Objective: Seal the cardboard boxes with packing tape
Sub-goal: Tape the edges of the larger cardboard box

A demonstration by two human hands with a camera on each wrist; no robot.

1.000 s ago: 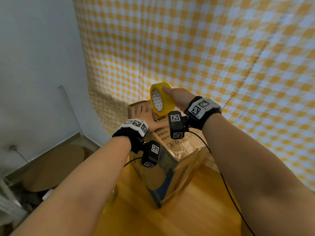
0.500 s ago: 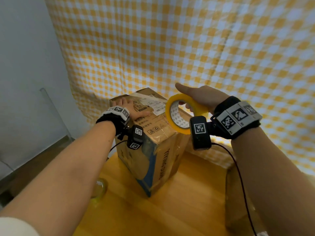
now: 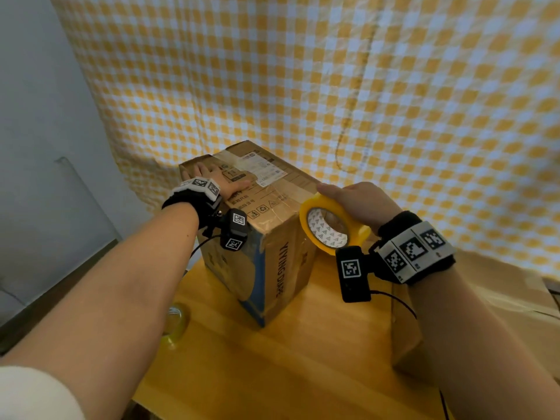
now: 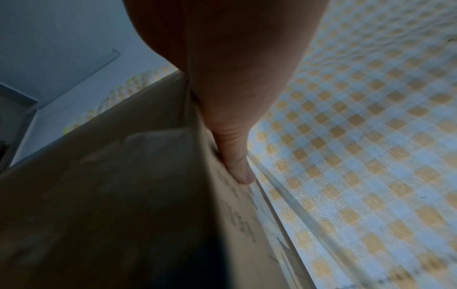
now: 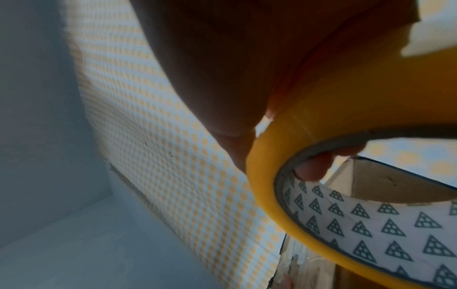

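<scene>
A brown cardboard box (image 3: 274, 237) with blue print stands on the wooden table, its top flaps down and a clear strip of tape along the seam. My left hand (image 3: 216, 183) lies flat on the box top (image 4: 235, 215) near its far left corner, thumb stretched toward the seam. My right hand (image 3: 351, 201) grips a yellow roll of packing tape (image 3: 331, 225) just off the box's right top edge. In the right wrist view a fingertip hooks inside the roll (image 5: 346, 195), whose core shows triangle prints.
A yellow checked curtain (image 3: 333, 86) hangs close behind the box. Another brown cardboard box (image 3: 485, 313) stands at the right under my right arm. A clear yellowish object (image 3: 177, 325) sits at the table's left edge. The wooden table (image 3: 303, 359) extends toward me.
My right hand has carried the tape roll from above the box's far end back and down to its near right edge. The left hand stays flat on the box top.
</scene>
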